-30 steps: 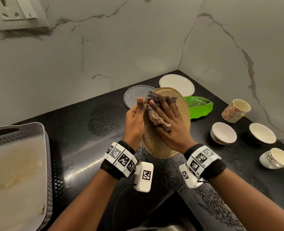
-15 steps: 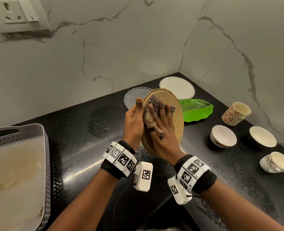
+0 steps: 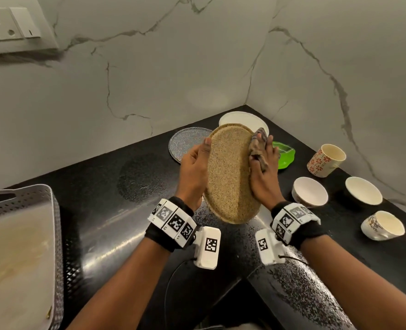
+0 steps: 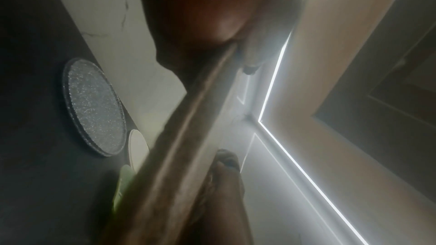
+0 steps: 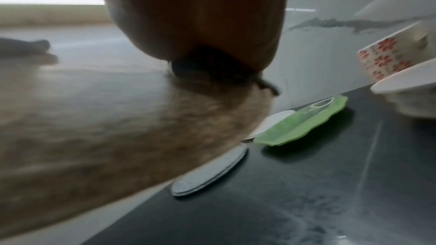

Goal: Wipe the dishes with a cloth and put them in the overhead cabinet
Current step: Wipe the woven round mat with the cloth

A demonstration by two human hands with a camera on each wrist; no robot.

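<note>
A speckled brown plate (image 3: pixel 230 172) is held on edge above the black counter (image 3: pixel 130 210). My left hand (image 3: pixel 195 167) grips its left rim, thumb on the near face. My right hand (image 3: pixel 264 165) holds a checked cloth (image 3: pixel 256 145) bunched against the plate's right rim and far side. In the left wrist view the plate's rim (image 4: pixel 188 137) runs diagonally under my left hand (image 4: pixel 200 16). In the right wrist view, blurred, my right hand (image 5: pixel 195 16) presses the cloth (image 5: pixel 212 70) onto the plate (image 5: pixel 118 118). No cabinet door is in view.
Behind the plate lie a grey glitter plate (image 3: pixel 185 144), a white plate (image 3: pixel 242 119) and a green dish (image 3: pixel 286 156). To the right stand a floral mug (image 3: pixel 326 160), two white bowls (image 3: pixel 310 191) (image 3: pixel 364 190) and a cup (image 3: pixel 383 226). A grey tray (image 3: pixel 21 234) sits at left.
The plate has turned so its speckled face shows to me. My right hand and the cloth slid from that face to the right rim and far side. The left hand kept its grip.
</note>
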